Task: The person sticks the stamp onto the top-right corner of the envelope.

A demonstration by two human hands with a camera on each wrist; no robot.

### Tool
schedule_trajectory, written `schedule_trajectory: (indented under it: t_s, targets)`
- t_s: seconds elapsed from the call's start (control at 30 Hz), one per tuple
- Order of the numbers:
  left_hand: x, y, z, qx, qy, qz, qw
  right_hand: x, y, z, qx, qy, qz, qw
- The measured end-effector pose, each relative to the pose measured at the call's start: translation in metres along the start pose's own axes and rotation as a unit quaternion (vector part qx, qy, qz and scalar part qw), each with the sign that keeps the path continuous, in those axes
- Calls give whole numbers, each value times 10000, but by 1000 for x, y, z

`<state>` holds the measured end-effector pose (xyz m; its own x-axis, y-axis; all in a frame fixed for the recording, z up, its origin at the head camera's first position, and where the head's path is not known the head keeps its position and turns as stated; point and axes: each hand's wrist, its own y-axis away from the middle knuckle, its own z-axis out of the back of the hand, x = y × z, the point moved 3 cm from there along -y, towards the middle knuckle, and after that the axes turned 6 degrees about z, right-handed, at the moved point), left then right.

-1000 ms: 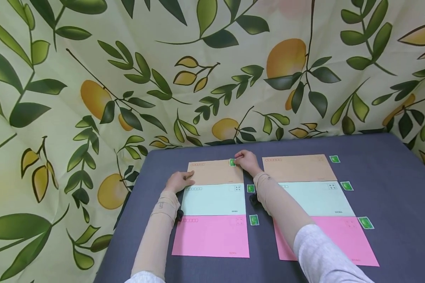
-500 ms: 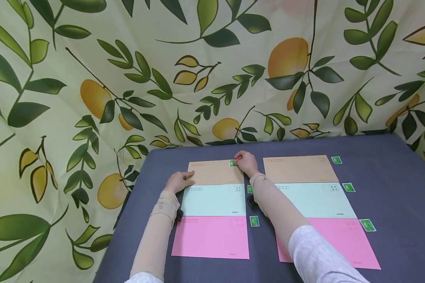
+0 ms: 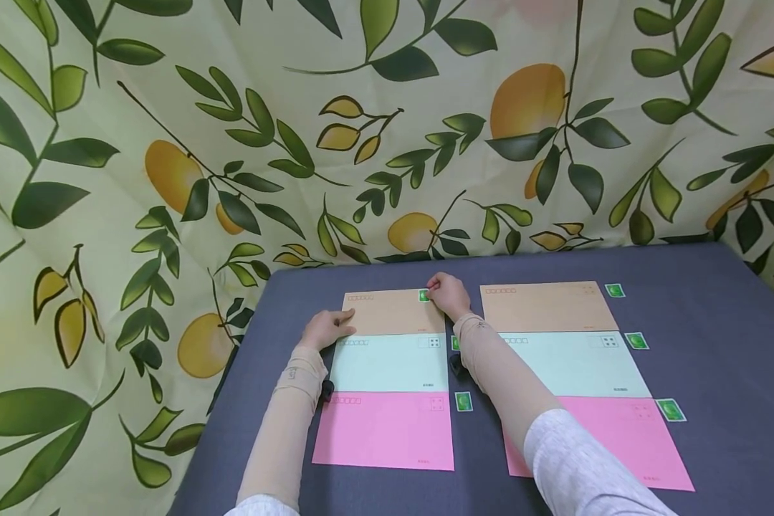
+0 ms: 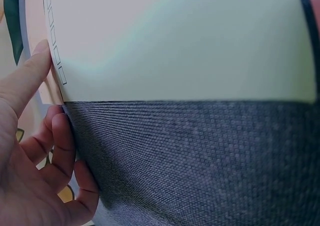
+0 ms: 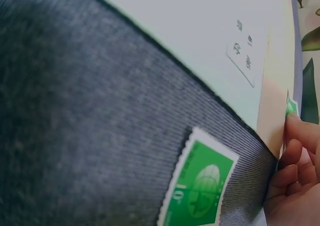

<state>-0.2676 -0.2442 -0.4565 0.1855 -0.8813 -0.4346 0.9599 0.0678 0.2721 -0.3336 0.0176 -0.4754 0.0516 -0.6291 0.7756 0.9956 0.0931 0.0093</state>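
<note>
My right hand (image 3: 450,295) pinches a small green postage stamp (image 3: 423,295) at the top right corner of the tan envelope (image 3: 387,315) in the left column. In the right wrist view, the held stamp (image 5: 292,106) shows between thumb and fingertip. My left hand (image 3: 325,330) is at that envelope's left edge. Its straight thumb (image 4: 37,58) lies on the tan paper, and the other fingers bend loosely beside the edge. Below the tan envelope lie a pale blue envelope (image 3: 387,364) and a pink one (image 3: 380,433).
A loose stamp (image 5: 200,181) lies beside the pale blue envelope, another stamp (image 3: 464,401) beside the pink one. On the right, a second column holds a tan envelope (image 3: 542,308), a blue envelope (image 3: 574,365) and a pink envelope (image 3: 619,437), with stamps (image 3: 636,341) alongside. A patterned curtain (image 3: 361,143) hangs behind.
The right forearm has shifted slightly left, partly covering the stamp beside the pale blue envelope. Both hands otherwise stay in place, and the view tilts a little.
</note>
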Motion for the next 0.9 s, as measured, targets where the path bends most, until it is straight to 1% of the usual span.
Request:
schedule_trajectory:
  t_s: [0.1, 0.23, 0.4, 0.6, 0.73, 0.9]
  targets:
    - [0, -1, 0, 3, 2, -53, 10000, 1, 0, -1, -109, 135, 148, 9997]
    - [1, -2, 0, 9, -25, -30, 10000, 2, 1, -2, -166, 294, 327, 9989]
    - [3, -4, -1, 50, -10, -12, 10000, 2, 1, -5, -12, 628, 438, 9971]
    - [3, -4, 0, 3, -86, -84, 9999, 3, -2, -8, 160, 1225, 668, 9901]
    - [3, -4, 0, 1, -124, -50, 9999, 2, -1, -8, 267, 1325, 736, 9881]
    - [2, -3, -2, 16, -95, 6, 10000, -1, 1, -9, 408, 1224, 731, 9889]
